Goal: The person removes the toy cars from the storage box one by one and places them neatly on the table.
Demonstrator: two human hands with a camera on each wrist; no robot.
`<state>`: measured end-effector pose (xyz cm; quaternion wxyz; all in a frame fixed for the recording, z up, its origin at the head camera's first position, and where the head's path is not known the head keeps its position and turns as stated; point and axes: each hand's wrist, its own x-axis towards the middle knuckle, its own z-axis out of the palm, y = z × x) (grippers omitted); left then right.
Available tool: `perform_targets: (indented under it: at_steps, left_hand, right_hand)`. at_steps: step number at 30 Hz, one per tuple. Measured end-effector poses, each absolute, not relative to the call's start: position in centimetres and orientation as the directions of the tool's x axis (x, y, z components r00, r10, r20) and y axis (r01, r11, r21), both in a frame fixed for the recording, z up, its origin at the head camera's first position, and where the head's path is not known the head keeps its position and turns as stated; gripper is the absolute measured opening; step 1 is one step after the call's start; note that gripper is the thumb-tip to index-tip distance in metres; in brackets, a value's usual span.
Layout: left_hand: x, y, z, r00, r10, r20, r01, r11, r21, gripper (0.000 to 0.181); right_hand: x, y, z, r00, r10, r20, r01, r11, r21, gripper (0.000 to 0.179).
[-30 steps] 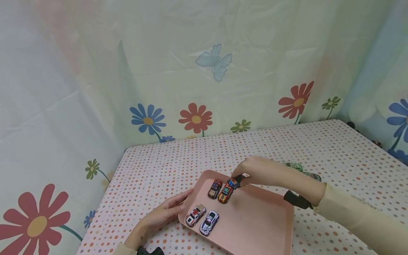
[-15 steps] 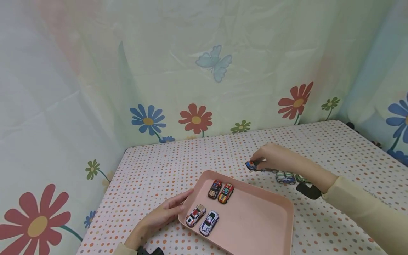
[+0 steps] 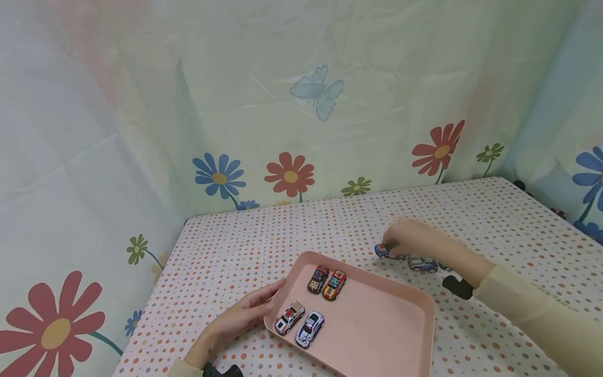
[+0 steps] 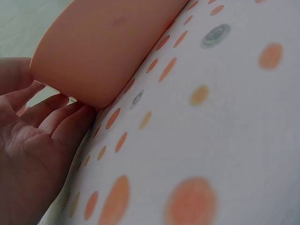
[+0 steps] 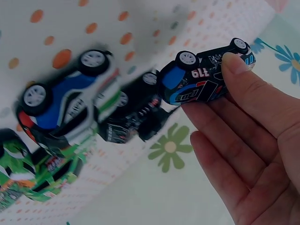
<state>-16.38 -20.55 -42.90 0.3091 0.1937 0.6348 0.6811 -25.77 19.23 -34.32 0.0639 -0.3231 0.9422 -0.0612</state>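
Observation:
My right hand [image 3: 414, 241] pinches a blue-and-black toy car [image 5: 206, 77] between thumb and fingers, beyond the tray's far edge. Whether the car touches the table, I cannot tell. Close by in the right wrist view are a black toy car [image 5: 133, 110], a white, blue and green one [image 5: 70, 101] and a green one [image 5: 56, 176]. My left hand [image 3: 237, 314] touches the left side of the pink tray [image 3: 377, 324] with nearly straight fingers. Inside the tray are a black-and-red car [image 3: 317, 279], a red-and-yellow car [image 3: 334, 285], a white-and-red car [image 3: 289, 318] and a white-and-purple car [image 3: 309, 330].
A dotted cloth [image 3: 245, 241] covers the table. Behind it and to the left hangs a flower-printed curtain [image 3: 377, 104]. The tray's raised rim stands between its cars and those on the table.
My right hand has carried the blue-and-black toy car from the tray's far edge, beside the red-and-yellow car, rightward to the cars on the table. The left hand has stayed put.

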Motion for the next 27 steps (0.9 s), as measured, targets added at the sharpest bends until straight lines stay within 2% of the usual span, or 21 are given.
perform_targets:
  at_steps: [17, 27]
  left_hand:
    - [-16.4, -20.5, -43.0, -0.737, 0.658, -0.152, -0.201, 0.001, 0.980, 0.052]
    - [-16.6, -20.5, -43.1, -0.747, 0.645, -0.163, -0.212, 0.001, 0.977, 0.053]
  right_hand:
    - [-25.3, 18.8, -36.0, -0.813, -0.563, -0.145, -0.558, 0.826, -0.082, 0.013]
    - [-25.2, 18.9, -36.5, -0.809, -0.580, -0.095, -0.575, 0.815, -0.071, 0.013]
